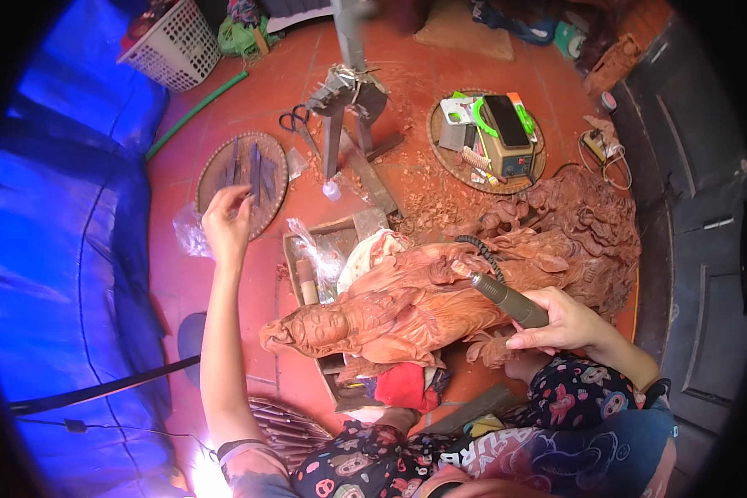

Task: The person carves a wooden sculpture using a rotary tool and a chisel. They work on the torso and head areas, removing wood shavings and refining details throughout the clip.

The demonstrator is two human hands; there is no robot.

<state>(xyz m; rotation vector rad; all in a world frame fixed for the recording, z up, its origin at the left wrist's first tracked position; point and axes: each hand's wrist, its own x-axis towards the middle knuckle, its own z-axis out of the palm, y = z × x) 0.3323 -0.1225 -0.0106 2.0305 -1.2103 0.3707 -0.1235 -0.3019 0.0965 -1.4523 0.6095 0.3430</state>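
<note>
Head view: right hand (560,322) grips a rotary carving handpiece (510,300) against the reddish wooden statue (407,307) lying between both hands; left hand (227,220), fingers loosely open, reaches to a round woven tray of chisels (242,178) beyond it

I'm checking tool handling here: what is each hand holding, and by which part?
The right hand holds a rotary carving handpiece by the rear of its barrel, tip toward the wooden statue. The left hand reaches over the round tray of chisels; whether it holds one cannot be told.
</note>
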